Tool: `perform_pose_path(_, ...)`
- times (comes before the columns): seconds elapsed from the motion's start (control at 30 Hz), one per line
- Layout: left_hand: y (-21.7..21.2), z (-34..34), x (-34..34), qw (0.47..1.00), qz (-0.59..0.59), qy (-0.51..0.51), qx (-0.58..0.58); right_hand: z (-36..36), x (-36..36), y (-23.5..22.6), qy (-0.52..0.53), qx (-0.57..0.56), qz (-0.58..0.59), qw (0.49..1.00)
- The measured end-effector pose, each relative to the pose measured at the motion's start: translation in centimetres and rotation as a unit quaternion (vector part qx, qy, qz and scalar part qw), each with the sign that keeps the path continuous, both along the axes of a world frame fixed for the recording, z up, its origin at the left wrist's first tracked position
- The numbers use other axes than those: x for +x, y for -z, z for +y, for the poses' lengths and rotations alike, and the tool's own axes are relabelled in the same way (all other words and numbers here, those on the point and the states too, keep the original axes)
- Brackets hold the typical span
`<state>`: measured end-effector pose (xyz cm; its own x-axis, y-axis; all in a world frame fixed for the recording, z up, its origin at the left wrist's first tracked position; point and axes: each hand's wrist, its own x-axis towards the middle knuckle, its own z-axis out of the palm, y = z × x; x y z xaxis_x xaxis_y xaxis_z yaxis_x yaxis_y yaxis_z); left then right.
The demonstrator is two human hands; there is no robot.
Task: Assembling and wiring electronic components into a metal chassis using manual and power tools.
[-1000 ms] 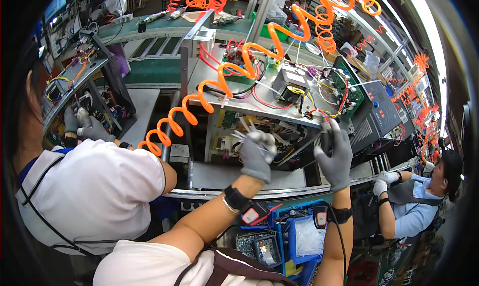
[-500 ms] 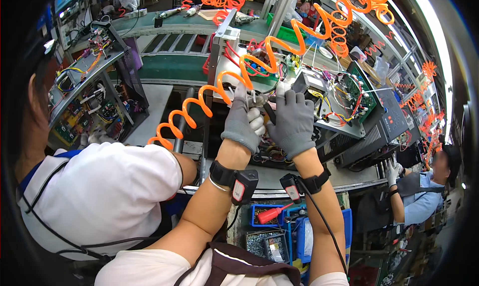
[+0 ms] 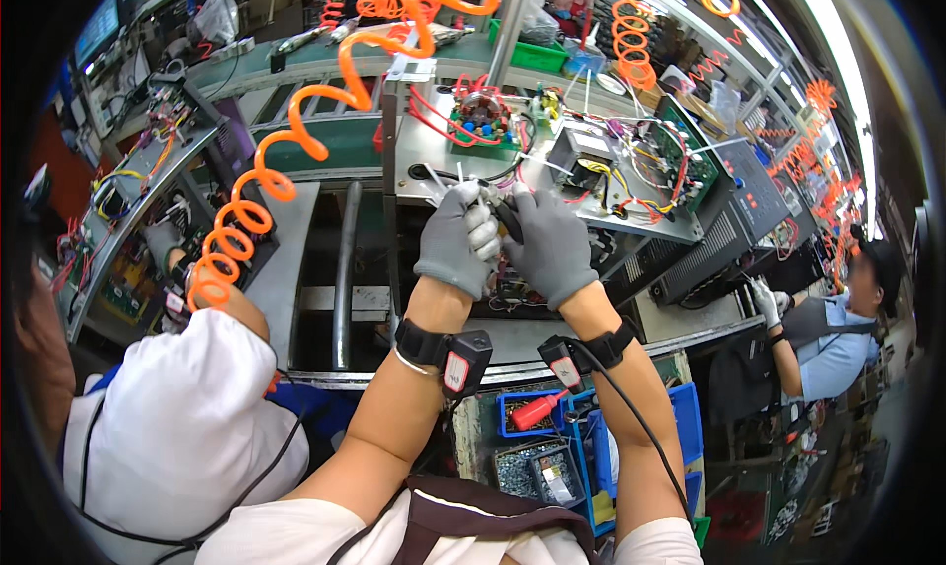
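left hand: center of frame, gray-gloved left hand (image 3: pixel 458 235), fingers curled closed around thin white strips (image 3: pixel 435 177), ends poking out above the fist
right hand: just right of it, gray-gloved right hand (image 3: pixel 550 238), fingers bent, beside a dark item (image 3: pixel 509 220) between the hands; can't tell if gripped
chassis: open metal chassis (image 3: pixel 422 149), center to right-center of frame, both hands at its near edge
on chassis top: black transformer (image 3: pixel 583 153) right of center, green circuit board (image 3: pixel 682 167) farther right, red, yellow and white wires around them
hose: orange coiled hose (image 3: pixel 236 242), upper center down to left
below: red bottle (image 3: pixel 538 409) by blue bins (image 3: pixel 687 417), lower center-right
people: co-worker in white (image 3: pixel 187 437) lower left; co-worker in blue (image 3: pixel 830 356) right
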<state>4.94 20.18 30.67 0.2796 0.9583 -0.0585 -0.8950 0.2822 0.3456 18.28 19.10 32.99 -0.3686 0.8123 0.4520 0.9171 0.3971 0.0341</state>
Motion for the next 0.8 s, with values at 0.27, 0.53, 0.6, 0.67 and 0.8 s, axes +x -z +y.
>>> perform_pose_path(0.27, -1.2, -0.6, 2.1, 0.998, 0.059, -0.013, 0.027, -1.0, 3.7, -1.6, 0.087, 0.13, 0.004, 0.988)
perform_pose_path(0.53, -2.4, 1.5, 3.3, 0.957, 0.214, -0.169, 0.094, 0.5, 2.6, -2.7, 0.112, 0.113, -0.032, 0.987)
perform_pose_path(0.6, -1.9, 2.5, 4.0, 0.897, 0.289, -0.287, 0.172, 1.1, 2.4, -1.8, 0.106, 0.124, -0.037, 0.986)
perform_pose_path(0.67, -2.0, 2.7, 4.2, 0.683, 0.558, -0.372, 0.291, 1.4, 2.6, -1.3, 0.099, 0.11, -0.025, 0.989)
perform_pose_path(0.8, -2.6, 2.6, 4.1, 0.504, 0.704, -0.372, 0.334, 1.4, 2.8, -1.2, 0.084, 0.014, 0.042, 0.995)
